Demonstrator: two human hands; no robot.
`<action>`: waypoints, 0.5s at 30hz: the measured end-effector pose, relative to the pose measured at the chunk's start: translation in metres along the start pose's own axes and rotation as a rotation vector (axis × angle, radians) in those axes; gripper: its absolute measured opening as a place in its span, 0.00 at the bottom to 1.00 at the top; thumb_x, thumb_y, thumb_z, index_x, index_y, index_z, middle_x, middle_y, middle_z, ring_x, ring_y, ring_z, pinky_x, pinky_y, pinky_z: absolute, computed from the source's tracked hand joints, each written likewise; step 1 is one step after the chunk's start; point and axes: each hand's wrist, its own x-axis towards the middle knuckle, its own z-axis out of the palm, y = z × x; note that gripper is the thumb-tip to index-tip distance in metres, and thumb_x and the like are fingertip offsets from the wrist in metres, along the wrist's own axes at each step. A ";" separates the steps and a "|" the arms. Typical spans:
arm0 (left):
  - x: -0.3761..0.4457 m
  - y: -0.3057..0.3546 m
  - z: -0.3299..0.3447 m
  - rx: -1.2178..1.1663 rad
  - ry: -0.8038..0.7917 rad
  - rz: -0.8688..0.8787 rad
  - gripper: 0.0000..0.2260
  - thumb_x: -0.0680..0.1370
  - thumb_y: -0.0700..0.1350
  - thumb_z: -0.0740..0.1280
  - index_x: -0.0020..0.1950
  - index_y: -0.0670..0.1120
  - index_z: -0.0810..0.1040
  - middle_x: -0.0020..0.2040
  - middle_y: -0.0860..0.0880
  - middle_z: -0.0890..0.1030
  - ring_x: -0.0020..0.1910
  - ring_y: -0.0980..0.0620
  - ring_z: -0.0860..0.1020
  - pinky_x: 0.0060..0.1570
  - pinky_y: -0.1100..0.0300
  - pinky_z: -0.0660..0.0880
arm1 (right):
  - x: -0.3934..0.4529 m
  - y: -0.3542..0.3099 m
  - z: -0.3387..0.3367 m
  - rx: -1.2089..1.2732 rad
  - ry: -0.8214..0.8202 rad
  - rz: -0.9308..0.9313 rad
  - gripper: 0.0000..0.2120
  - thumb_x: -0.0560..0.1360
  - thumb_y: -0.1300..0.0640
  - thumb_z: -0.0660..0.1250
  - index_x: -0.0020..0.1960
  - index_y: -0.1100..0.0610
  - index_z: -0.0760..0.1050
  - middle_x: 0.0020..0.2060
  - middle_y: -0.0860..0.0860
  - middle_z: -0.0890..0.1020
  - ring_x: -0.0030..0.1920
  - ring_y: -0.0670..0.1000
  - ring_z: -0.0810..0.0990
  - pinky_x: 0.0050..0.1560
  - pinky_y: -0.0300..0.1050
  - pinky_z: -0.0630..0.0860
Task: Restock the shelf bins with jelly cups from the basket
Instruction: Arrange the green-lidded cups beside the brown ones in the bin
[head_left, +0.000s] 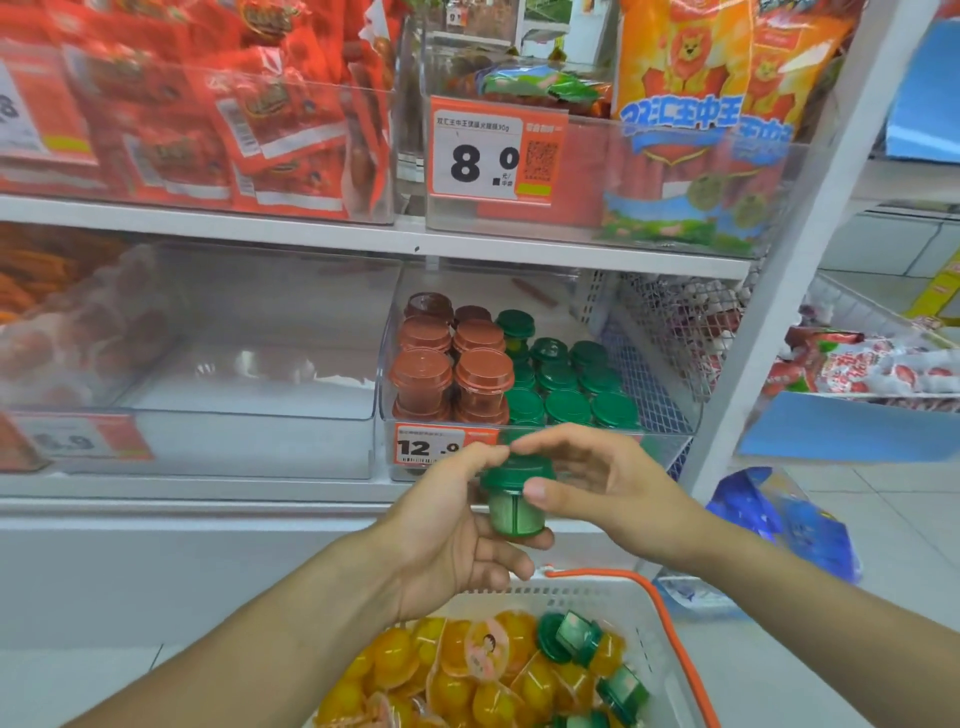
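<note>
Green cup (517, 499) upright between both hands, above basket (644, 613), near bin (540, 374): left (457, 530) cradles base, right (592, 483) pinches lid, likely squaring it for the green stacks

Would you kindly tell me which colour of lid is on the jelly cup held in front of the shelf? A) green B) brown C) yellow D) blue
A: the jelly cup, held by the left hand and the right hand, has a green lid like the green cups in the bin.
</note>
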 end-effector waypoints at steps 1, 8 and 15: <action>0.000 -0.001 0.000 0.004 0.008 -0.004 0.28 0.80 0.62 0.56 0.65 0.40 0.75 0.44 0.36 0.82 0.29 0.45 0.78 0.24 0.61 0.70 | -0.001 0.002 -0.001 -0.017 0.059 0.020 0.18 0.69 0.55 0.75 0.57 0.59 0.80 0.52 0.53 0.85 0.55 0.52 0.83 0.59 0.51 0.79; 0.002 -0.006 0.010 -0.063 0.055 0.071 0.22 0.79 0.57 0.64 0.64 0.41 0.77 0.40 0.42 0.81 0.32 0.45 0.78 0.22 0.61 0.70 | -0.004 0.003 0.000 -0.002 0.132 0.135 0.21 0.76 0.39 0.66 0.55 0.56 0.81 0.50 0.56 0.83 0.52 0.54 0.82 0.53 0.54 0.81; 0.006 -0.002 0.006 -0.071 -0.032 0.045 0.29 0.79 0.66 0.52 0.49 0.42 0.76 0.32 0.47 0.71 0.24 0.53 0.61 0.25 0.62 0.49 | -0.013 0.002 -0.005 0.207 0.040 0.035 0.15 0.79 0.53 0.66 0.64 0.59 0.76 0.60 0.56 0.82 0.59 0.56 0.81 0.60 0.53 0.78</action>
